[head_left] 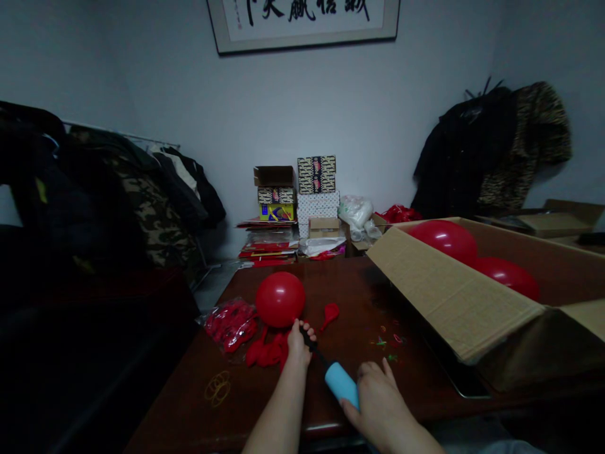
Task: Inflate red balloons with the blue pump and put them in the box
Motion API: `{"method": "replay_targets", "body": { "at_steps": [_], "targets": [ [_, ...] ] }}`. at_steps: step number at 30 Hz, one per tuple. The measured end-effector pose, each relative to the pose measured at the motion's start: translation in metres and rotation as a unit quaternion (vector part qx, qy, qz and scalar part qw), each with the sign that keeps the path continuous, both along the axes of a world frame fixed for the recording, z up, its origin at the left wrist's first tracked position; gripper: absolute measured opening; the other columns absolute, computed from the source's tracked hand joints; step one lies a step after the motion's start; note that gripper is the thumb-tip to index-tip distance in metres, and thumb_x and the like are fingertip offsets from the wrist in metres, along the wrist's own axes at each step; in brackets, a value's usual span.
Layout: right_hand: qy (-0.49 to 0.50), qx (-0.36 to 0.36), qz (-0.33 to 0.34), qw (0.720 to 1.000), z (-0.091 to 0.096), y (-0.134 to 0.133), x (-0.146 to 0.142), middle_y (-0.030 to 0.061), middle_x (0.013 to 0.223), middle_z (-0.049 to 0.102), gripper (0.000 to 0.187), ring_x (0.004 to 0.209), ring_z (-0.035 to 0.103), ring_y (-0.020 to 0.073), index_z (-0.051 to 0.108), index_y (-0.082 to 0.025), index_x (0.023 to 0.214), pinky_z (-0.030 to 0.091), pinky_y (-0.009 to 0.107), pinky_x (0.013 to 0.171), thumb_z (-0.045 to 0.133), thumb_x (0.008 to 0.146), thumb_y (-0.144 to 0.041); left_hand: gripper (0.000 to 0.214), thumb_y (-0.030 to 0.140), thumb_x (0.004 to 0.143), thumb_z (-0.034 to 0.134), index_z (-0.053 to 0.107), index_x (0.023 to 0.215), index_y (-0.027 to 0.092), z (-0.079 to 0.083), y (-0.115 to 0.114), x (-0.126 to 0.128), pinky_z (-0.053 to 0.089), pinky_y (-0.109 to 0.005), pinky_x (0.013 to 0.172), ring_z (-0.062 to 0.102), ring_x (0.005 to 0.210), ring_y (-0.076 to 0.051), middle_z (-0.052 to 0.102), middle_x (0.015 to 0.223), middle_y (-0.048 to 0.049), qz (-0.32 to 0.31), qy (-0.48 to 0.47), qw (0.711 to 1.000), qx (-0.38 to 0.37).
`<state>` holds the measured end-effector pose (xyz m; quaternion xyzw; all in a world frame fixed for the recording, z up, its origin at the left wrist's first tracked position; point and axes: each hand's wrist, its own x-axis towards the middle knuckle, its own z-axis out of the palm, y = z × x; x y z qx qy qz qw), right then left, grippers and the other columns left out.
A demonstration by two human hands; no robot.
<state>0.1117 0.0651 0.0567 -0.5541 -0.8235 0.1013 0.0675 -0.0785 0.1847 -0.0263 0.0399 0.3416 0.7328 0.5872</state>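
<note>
An inflated red balloon [280, 299] stands on the dark wooden table [198, 403], its neck inside my left hand [299, 345]. That hand is closed around the neck and the black nozzle of a blue hand pump [341, 384]. My right hand [378, 403] grips the pump's blue barrel near the table's front edge. The balloon's neck and the nozzle tip are hidden by my left fingers. A single limp red balloon [329, 315] lies just beyond the pump, and a heap of limp red balloons [267, 350] lies beside my left wrist.
A large open cardboard box [454, 296] on the right holds two inflated red balloons. A plastic bag of red balloons [230, 325], rubber bands [217, 389] and small coloured bits [387, 343] lie on the table. Stacked boxes and packets stand against the wall.
</note>
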Motion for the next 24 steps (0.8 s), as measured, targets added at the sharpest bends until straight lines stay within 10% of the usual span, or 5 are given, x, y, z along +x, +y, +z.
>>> {"method": "replay_targets", "body": {
  "at_steps": [14, 24],
  "targets": [
    [-0.013, 0.006, -0.007, 1.0, -0.016, 0.034, -0.046, 0.0166, 0.1, 0.062, 0.053, 0.103, 0.05, 0.0306, 0.065, -0.007, 0.1, 0.017, 0.046, 0.103, 0.04, 0.08, -0.049, 0.02, 0.03, 0.08, 0.051, 0.038, 0.068, 0.02, -0.011, 0.002, -0.001, 0.026, -0.018, 0.035, 0.036, 0.036, -0.007, 0.039, 0.053, 0.0054, -0.009, 0.054, 0.998, -0.018],
    [-0.027, -0.021, 0.026, 0.999, -0.027, -0.006, 0.015, 0.0153, 0.098, 0.062, 0.047, 0.101, 0.051, 0.0301, 0.068, -0.012, 0.093, 0.011, 0.05, 0.105, 0.043, 0.08, -0.049, 0.02, 0.028, 0.08, 0.048, 0.035, 0.066, 0.02, -0.009, 0.007, -0.011, 0.022, -0.017, 0.033, 0.034, 0.035, -0.006, 0.035, 0.05, 0.0066, 0.006, 0.054, 0.998, -0.02]
  ]
}}
